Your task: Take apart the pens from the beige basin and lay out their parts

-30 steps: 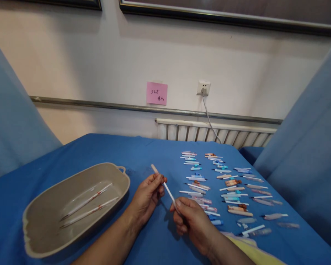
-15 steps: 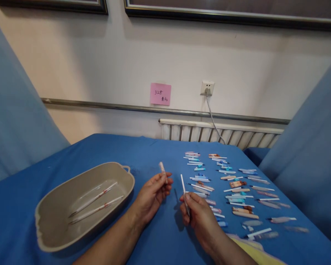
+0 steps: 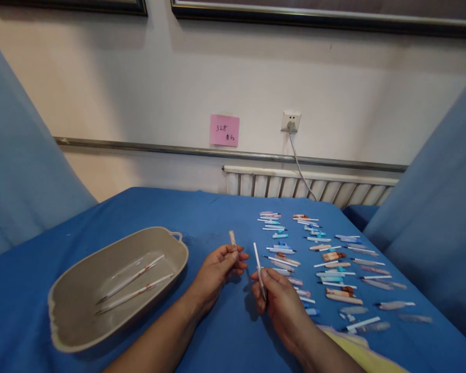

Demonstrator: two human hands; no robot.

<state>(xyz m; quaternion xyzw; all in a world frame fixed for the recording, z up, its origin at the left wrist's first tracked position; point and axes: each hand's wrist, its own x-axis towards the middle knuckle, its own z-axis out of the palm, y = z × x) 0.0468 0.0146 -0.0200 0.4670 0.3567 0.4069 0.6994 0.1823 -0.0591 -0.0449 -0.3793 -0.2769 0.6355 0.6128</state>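
Observation:
In the middle of the view, my left hand (image 3: 220, 267) is closed on a short, translucent, pinkish pen barrel part (image 3: 232, 238), its end pointing up. A little to the right, my right hand (image 3: 278, 292) pinches a slim white pen refill (image 3: 257, 254) upright. Its lower end is partly hidden by my fingers, near the thumb. The two held parts are apart, with a narrow gap between my hands. Two whole white pens with orange-red marks, one of them a nearer pen (image 3: 135, 294), lie in a grey-brown plastic basin (image 3: 68, 321) left of my left hand.
Loose pen parts (image 3: 344, 299) in several colours lie in rough columns on the right of the blue tablecloth (image 3: 217, 342). A yellow cloth (image 3: 353, 349) lies under my right forearm. Behind the table stand a radiator (image 3: 264, 184) and a wall socket (image 3: 291, 122) with a plugged cable.
My left hand has moved slightly right, towards my right hand, and the barrel part has come closer to the refill. Both hands keep their grip.

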